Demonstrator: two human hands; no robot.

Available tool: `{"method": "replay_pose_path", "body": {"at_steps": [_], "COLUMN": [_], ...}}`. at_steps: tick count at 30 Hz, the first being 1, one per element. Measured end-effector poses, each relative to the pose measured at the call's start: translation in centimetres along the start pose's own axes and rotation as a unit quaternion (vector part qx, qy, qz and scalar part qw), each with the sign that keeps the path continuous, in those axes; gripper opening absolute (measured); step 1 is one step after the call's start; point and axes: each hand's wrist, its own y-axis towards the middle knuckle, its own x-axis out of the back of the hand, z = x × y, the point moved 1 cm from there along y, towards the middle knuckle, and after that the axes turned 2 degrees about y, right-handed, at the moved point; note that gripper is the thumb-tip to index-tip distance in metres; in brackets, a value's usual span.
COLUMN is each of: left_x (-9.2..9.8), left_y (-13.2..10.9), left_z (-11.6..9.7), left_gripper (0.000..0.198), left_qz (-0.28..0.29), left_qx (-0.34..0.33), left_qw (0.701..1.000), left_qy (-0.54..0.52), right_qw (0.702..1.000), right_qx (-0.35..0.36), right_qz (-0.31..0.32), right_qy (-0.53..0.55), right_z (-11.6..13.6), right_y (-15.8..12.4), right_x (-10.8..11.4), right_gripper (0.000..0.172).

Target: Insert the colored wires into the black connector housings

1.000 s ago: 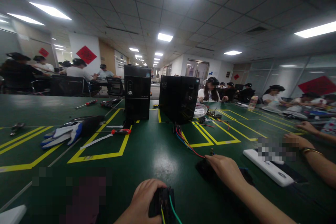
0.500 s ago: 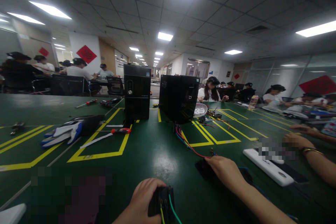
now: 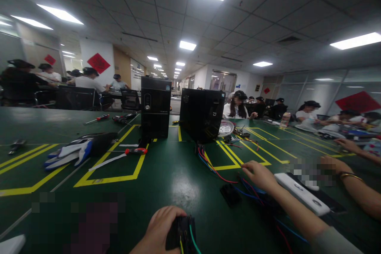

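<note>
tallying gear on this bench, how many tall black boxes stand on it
2: the left black box stands straight ahead, the right black box close beside it. Others may hide behind them.

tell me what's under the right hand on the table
Red and blue wires run across the green table and pass beneath the right hand. A small black part lies beside it, uncovered. Whether the hand touches a wire is hidden under its palm.
</note>
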Motion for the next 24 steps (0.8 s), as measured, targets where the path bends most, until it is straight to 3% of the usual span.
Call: {"method": "replay_pose_path", "body": {"at_steps": [5, 10, 17, 24], "left_x": [-0.1, 0.1, 0.0, 0.1], "left_y": [0.0, 0.3, 0.2, -0.2], "left_z": [0.0, 0.4, 0.0, -0.1], "left_gripper": [0.046, 0.048, 0.044, 0.046], "left_qz": [-0.008, -0.005, -0.015, 0.005], "left_qx": [0.009, -0.004, 0.000, 0.004], "left_qw": [1.000, 1.000, 1.000, 1.000], "left_qy": [0.005, 0.019, 0.016, -0.006], "right_qw": [0.996, 0.992, 0.984, 0.924], "right_qx": [-0.058, -0.112, -0.109, -0.085], "right_qz": [0.069, 0.056, -0.086, -0.259], "right_qy": [0.010, 0.018, 0.113, 0.268], "right_z": [-1.4, -0.6, -0.6, -2.0], "right_y": [1.7, 1.8, 2.1, 2.5], "right_x": [-2.0, -3.2, -0.5, 5.8], "right_gripper": [0.021, 0.021, 0.024, 0.033]}}
